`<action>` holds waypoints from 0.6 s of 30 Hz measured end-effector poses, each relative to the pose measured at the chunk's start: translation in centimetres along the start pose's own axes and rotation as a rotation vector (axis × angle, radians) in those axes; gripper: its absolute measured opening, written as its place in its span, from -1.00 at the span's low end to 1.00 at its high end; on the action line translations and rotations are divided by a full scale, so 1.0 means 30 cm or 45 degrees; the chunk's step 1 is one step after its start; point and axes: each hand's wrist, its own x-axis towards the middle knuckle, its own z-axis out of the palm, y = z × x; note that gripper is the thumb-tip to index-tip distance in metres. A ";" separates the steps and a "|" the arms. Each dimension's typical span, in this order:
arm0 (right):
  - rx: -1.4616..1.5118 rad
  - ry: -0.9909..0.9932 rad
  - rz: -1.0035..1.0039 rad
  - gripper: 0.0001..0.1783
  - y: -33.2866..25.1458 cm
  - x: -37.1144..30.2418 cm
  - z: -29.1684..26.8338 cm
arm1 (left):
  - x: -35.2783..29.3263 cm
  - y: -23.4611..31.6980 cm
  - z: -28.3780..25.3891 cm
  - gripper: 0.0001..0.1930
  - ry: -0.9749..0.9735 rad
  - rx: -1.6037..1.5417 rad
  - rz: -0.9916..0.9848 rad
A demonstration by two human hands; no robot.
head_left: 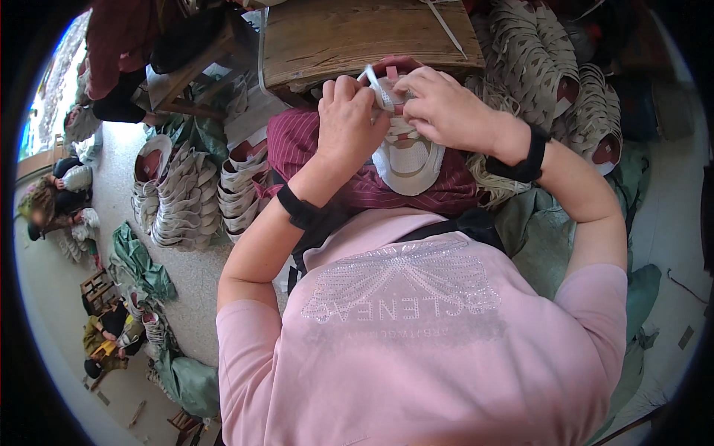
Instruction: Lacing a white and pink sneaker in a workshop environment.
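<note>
A white and pale grey shoe upper (407, 172) with a reddish lining lies across my lap, its rounded toe toward me. At its lacing area, a white shoelace (378, 83) stands up in a short loop between my hands. My left hand (346, 119) is closed, its fingertips pinching the lace at the left side of the upper. From the right, my right hand (446, 108) bends over the upper, fingers curled and gripping at its eyelet edge. The fingertips partly hide the eyelets and where the lace runs.
A wooden table (364, 44) stands just beyond my knees, with a loose white lace (446, 30) on it. Nested shoe uppers (178, 197) are stacked on the floor at left, more uppers (535, 59) at right. Green sacks (186, 383) lie about. Other people (111, 334) sit at far left.
</note>
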 end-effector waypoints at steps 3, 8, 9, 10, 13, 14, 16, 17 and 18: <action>-0.330 0.181 0.010 -0.85 -0.020 -0.009 0.007 | 0.000 0.002 0.015 -0.80 -0.029 0.035 0.006; -0.494 0.228 0.036 -0.78 -0.029 -0.012 0.030 | 0.004 0.015 0.038 -0.83 -0.016 0.039 -0.029; -0.517 0.246 0.055 -0.79 -0.030 -0.014 0.037 | 0.001 0.015 0.036 -0.83 -0.017 0.039 -0.030; -0.517 0.245 0.056 -0.79 -0.029 -0.020 0.046 | 0.001 0.018 0.030 -0.83 -0.043 0.066 -0.040; -0.505 0.257 0.155 -0.83 -0.028 -0.031 0.062 | 0.014 0.031 0.001 -0.82 -0.110 0.135 -0.087; -0.426 0.246 0.193 -0.83 -0.031 -0.030 0.063 | 0.018 0.033 -0.005 -0.81 -0.150 0.177 -0.125; -0.346 0.235 0.231 -0.83 -0.032 -0.027 0.068 | 0.017 0.036 0.005 -0.84 -0.132 0.176 -0.089; -0.310 0.242 0.245 -0.83 -0.030 -0.026 0.075 | 0.016 0.038 0.013 -0.87 -0.112 0.176 -0.054; -0.273 0.250 0.258 -0.83 -0.028 -0.025 0.081 | 0.014 0.040 0.025 -0.87 -0.112 0.176 -0.055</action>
